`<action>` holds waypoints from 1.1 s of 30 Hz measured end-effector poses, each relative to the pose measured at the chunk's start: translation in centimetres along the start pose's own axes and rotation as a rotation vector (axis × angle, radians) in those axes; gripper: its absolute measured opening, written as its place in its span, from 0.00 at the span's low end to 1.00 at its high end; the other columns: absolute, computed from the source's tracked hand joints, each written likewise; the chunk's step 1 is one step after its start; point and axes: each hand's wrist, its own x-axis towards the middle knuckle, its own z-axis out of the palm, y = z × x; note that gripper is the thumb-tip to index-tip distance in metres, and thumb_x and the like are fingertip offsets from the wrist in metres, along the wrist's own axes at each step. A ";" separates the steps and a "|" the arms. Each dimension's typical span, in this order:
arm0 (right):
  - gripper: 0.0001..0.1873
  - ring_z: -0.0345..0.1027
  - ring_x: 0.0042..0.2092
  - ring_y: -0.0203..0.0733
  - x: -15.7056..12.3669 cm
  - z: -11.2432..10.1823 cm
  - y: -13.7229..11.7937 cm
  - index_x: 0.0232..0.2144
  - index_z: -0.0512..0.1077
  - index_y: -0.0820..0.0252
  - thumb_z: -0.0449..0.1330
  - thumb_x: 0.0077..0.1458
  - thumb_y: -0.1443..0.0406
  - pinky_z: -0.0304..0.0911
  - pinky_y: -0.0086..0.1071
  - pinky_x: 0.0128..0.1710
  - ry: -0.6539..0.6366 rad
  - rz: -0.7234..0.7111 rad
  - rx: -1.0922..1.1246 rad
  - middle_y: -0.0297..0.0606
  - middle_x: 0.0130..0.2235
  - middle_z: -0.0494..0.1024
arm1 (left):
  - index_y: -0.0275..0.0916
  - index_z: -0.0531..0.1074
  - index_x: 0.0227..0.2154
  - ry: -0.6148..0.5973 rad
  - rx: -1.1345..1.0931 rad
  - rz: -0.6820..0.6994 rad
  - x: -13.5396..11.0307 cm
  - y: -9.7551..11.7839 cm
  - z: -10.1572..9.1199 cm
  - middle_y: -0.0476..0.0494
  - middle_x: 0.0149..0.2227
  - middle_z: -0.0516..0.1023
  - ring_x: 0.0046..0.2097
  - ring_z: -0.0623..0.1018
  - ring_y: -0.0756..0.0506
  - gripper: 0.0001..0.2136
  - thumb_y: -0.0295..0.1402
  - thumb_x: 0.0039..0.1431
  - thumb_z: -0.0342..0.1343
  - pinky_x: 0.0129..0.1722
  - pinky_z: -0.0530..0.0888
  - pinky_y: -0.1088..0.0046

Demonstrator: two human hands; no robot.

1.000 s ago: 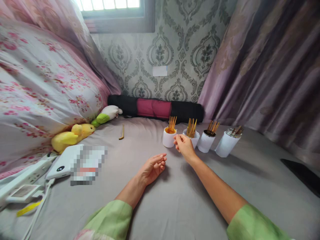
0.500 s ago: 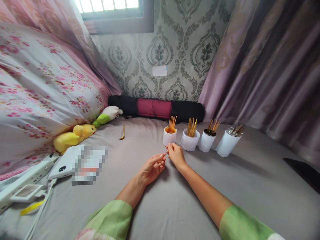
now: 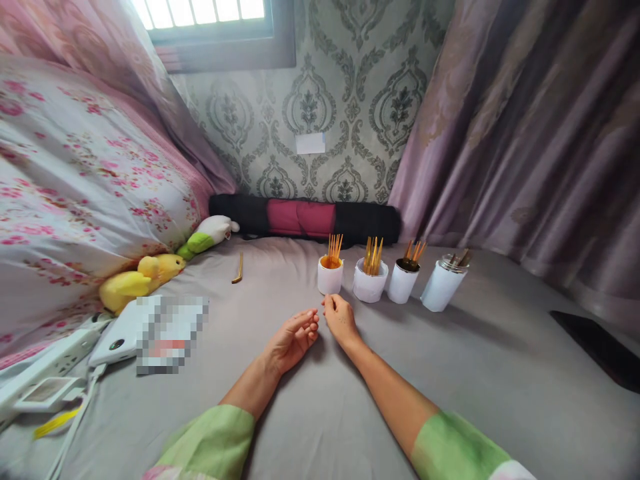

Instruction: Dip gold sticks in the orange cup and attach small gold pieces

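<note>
My left hand point(image 3: 295, 341) rests palm up on the grey sheet, its fingers loosely curled and a little apart, with nothing visible in it. Just right of it, my right hand point(image 3: 341, 321) is closed, thumb against the curled fingers; what it holds, if anything, is hidden. Its fingertips are just in front of a white cup point(image 3: 331, 279) with thin orange sticks point(image 3: 335, 249). To the right stand a wider white tub point(image 3: 370, 285) of golden sticks point(image 3: 373, 255), a white-wrapped can point(image 3: 403, 285) with orange sticks, and a white-wrapped jar point(image 3: 440, 288) with darker sticks.
A thin, bent gold-coloured rod point(image 3: 238, 269) lies to the left. Farther left are plush toys point(image 3: 145, 279), a white device point(image 3: 123, 330) with a cable and a power strip point(image 3: 57, 353). A black-and-maroon roll point(image 3: 305, 219) lies along the wall; a dark flat object point(image 3: 597, 350) is at right.
The whole view has shifted slightly, so everything appears a little farther left. My hands keep nearly the same pose, and the cups stay where they stood.
</note>
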 end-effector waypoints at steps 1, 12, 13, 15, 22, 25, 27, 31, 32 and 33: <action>0.18 0.65 0.26 0.36 0.0 -0.1 0.0 0.25 0.70 0.60 0.45 0.56 0.59 0.55 0.26 0.27 0.001 -0.004 -0.002 0.36 0.24 0.74 | 0.30 0.72 0.33 0.001 0.005 0.001 0.0 -0.1 0.0 0.45 0.29 0.71 0.27 0.70 0.56 0.06 0.24 0.51 0.58 0.24 0.68 0.83; 0.17 0.68 0.30 0.37 -0.4 -0.4 0.0 0.26 0.70 0.60 0.45 0.57 0.61 0.56 0.26 0.30 0.006 -0.025 0.009 0.38 0.27 0.76 | 0.30 0.71 0.33 0.077 0.081 -0.017 0.1 -0.2 0.5 0.46 0.29 0.72 0.26 0.71 0.56 0.07 0.22 0.50 0.59 0.24 0.69 0.82; 0.17 0.68 0.30 0.37 -0.4 -0.4 0.0 0.26 0.70 0.60 0.45 0.57 0.61 0.57 0.27 0.31 0.010 -0.028 0.010 0.38 0.27 0.77 | 0.30 0.71 0.33 0.094 0.086 -0.022 0.1 -0.1 0.6 0.46 0.29 0.72 0.26 0.71 0.56 0.07 0.22 0.49 0.59 0.24 0.69 0.82; 0.17 0.68 0.31 0.37 -0.4 -0.4 0.1 0.26 0.70 0.60 0.45 0.57 0.61 0.57 0.27 0.32 0.016 -0.031 0.016 0.38 0.28 0.77 | 0.30 0.71 0.33 0.132 0.096 -0.036 0.1 0.0 0.9 0.46 0.28 0.72 0.25 0.71 0.56 0.07 0.21 0.49 0.58 0.23 0.69 0.82; 0.18 0.68 0.32 0.37 -0.5 -0.5 0.1 0.27 0.71 0.60 0.44 0.57 0.61 0.58 0.27 0.33 0.014 -0.031 0.040 0.39 0.29 0.77 | 0.31 0.70 0.30 0.247 0.118 -0.112 0.3 0.9 2.1 0.47 0.25 0.70 0.22 0.69 0.57 0.04 0.21 0.50 0.57 0.19 0.68 0.84; 0.18 0.68 0.30 0.37 -0.4 -0.5 0.1 0.27 0.71 0.60 0.44 0.58 0.60 0.57 0.27 0.31 0.002 -0.028 0.034 0.39 0.28 0.77 | 0.33 0.69 0.28 0.293 0.154 -0.107 0.6 1.8 2.0 0.47 0.24 0.70 0.21 0.69 0.56 0.03 0.21 0.50 0.56 0.19 0.69 0.84; 0.18 0.67 0.29 0.37 -0.4 -0.5 0.1 0.27 0.71 0.60 0.44 0.57 0.60 0.57 0.27 0.30 -0.007 -0.019 0.030 0.39 0.27 0.76 | 0.32 0.69 0.28 0.328 0.166 -0.094 0.9 2.5 1.8 0.47 0.24 0.69 0.20 0.69 0.56 0.03 0.20 0.50 0.56 0.18 0.69 0.84; 0.18 0.67 0.28 0.37 -0.4 -0.5 0.2 0.27 0.70 0.60 0.44 0.57 0.59 0.56 0.27 0.30 -0.017 -0.010 0.030 0.39 0.27 0.76 | 0.32 0.68 0.27 0.381 0.191 -0.066 1.5 4.1 1.3 0.48 0.23 0.69 0.19 0.68 0.56 0.03 0.20 0.50 0.55 0.17 0.68 0.84; 0.19 0.67 0.28 0.37 -0.4 -0.5 0.2 0.27 0.70 0.60 0.44 0.57 0.59 0.56 0.27 0.30 -0.018 -0.010 0.029 0.39 0.27 0.76 | 0.32 0.68 0.27 0.394 0.201 -0.060 1.7 4.6 1.2 0.48 0.23 0.69 0.19 0.68 0.56 0.03 0.20 0.50 0.55 0.17 0.68 0.84; 0.19 0.67 0.28 0.37 -0.4 -0.5 0.2 0.27 0.70 0.60 0.44 0.57 0.59 0.56 0.27 0.29 -0.020 -0.009 0.028 0.39 0.27 0.76 | 0.32 0.68 0.26 0.407 0.212 -0.055 1.8 5.0 1.1 0.48 0.23 0.69 0.19 0.68 0.56 0.03 0.20 0.50 0.55 0.17 0.68 0.84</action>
